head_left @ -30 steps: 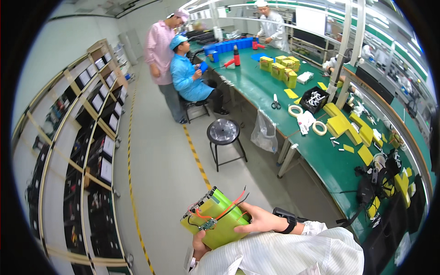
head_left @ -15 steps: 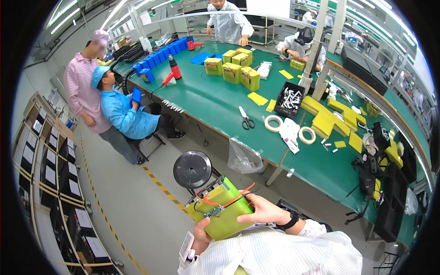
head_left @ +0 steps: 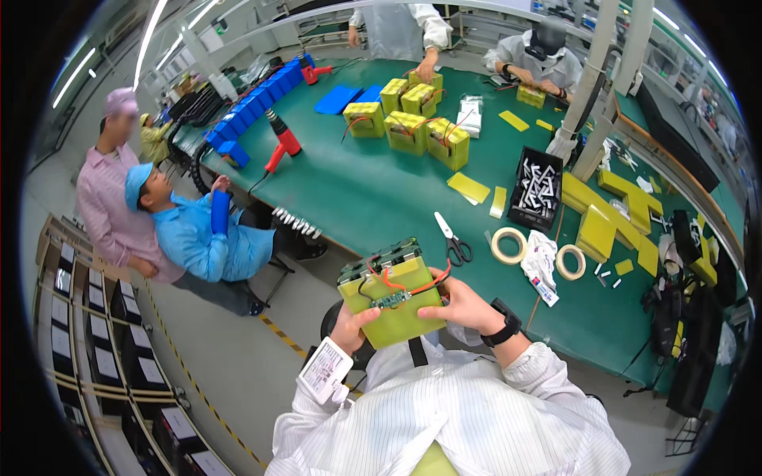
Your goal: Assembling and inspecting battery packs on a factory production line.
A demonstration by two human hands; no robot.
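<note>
Between my two hands I hold a yellow-green battery pack (head_left: 405,321) with a small green circuit board on its face and red and black wires. My left hand (head_left: 354,327) grips its left side, thumb on the front. At the right side my right hand (head_left: 467,305) closes round it, thumb on the front, close to the red and black leads. The fingers behind the pack are hidden. Just beyond it on the green table (head_left: 317,190) lie scissors (head_left: 454,239), with a roll of tape (head_left: 509,246) to their right.
Finished-looking yellow packs (head_left: 406,131) stand mid-table near a red heat gun (head_left: 284,143). A black bin (head_left: 536,189) of white pieces sits right, beside yellow sheets (head_left: 595,234). A seated person in blue (head_left: 190,230) is at left; a black stool (head_left: 333,317) stands below the pack.
The pack has risen in view and moved closer to the table edge, held in both hands. My view has shifted. The seated person in blue has changed arm position.
</note>
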